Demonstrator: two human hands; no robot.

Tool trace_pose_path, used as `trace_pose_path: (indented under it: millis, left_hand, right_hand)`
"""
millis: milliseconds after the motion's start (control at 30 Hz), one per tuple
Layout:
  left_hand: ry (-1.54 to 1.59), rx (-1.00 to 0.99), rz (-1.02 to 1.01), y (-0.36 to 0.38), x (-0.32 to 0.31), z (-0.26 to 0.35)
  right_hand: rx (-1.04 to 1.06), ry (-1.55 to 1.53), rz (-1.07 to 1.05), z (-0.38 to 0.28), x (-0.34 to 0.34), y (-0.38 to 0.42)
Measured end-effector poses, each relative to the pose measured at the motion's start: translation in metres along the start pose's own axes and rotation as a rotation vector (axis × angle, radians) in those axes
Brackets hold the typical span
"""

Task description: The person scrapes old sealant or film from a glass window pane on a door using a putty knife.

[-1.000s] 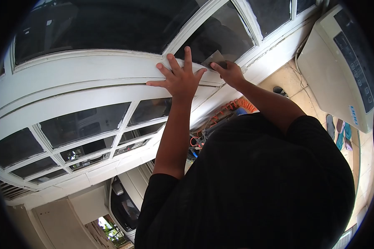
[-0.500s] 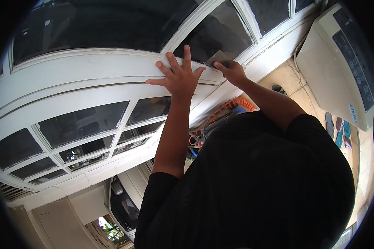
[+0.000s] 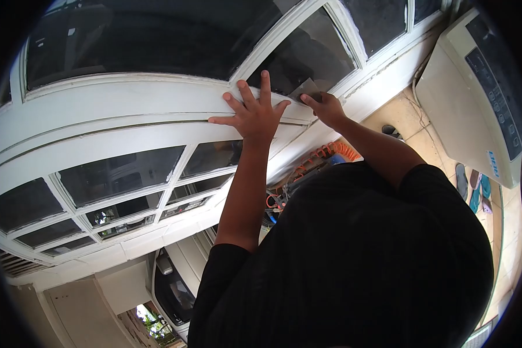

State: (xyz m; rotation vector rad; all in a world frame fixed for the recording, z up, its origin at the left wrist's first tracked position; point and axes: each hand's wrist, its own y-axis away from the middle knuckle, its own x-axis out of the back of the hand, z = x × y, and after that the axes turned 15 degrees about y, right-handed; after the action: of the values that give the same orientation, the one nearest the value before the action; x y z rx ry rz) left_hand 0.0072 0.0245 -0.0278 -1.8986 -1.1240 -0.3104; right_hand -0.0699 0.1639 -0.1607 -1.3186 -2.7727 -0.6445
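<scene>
Left hand (image 3: 256, 113) lay flat on the white door frame (image 3: 127, 110), fingers spread wide, holding nothing. Right hand (image 3: 327, 108) gripped a scraper (image 3: 305, 89), its blade pressed against the glass pane (image 3: 307, 55) at the frame's edge, just beside the left fingertips. A white appliance (image 3: 475, 98) stood to the right.

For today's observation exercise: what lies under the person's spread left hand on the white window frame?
Under the left hand is the white painted wooden window frame, palm and fingers flat on it. The frame beneath the palm is covered. Beside it, the right hand holds a flat grey metal scraper blade.
</scene>
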Motion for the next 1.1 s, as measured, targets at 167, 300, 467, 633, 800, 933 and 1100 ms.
trace_pose_path:
  millis: [167,300,467,633,800,933,1100]
  left_hand:
    - [-0.004,-0.006,-0.009,0.001,0.0,0.001]
    - [-0.007,-0.005,0.0,0.0,0.002,0.001]
    - [0.001,-0.005,0.012,0.002,-0.002,0.0]
    - [0.003,-0.003,0.009,0.003,0.0,0.0]
    - [-0.008,-0.001,0.004,0.0,0.001,0.001]
    - [0.002,-0.003,0.01,0.003,0.002,0.001]
    - [0.01,-0.004,0.011,0.001,-0.001,0.001]
  right_hand:
    - [0.017,0.042,0.004,-0.012,0.006,0.011]
    - [0.061,0.1,0.064,-0.001,0.004,0.001]
    - [-0.012,0.107,-0.04,-0.009,0.009,0.01]
    - [0.038,0.106,0.035,-0.007,0.004,0.008]
    - [0.051,0.085,0.066,0.0,0.0,0.002]
    - [0.036,0.076,0.06,0.009,-0.004,0.003]
    - [0.059,0.094,0.082,-0.009,0.001,0.011]
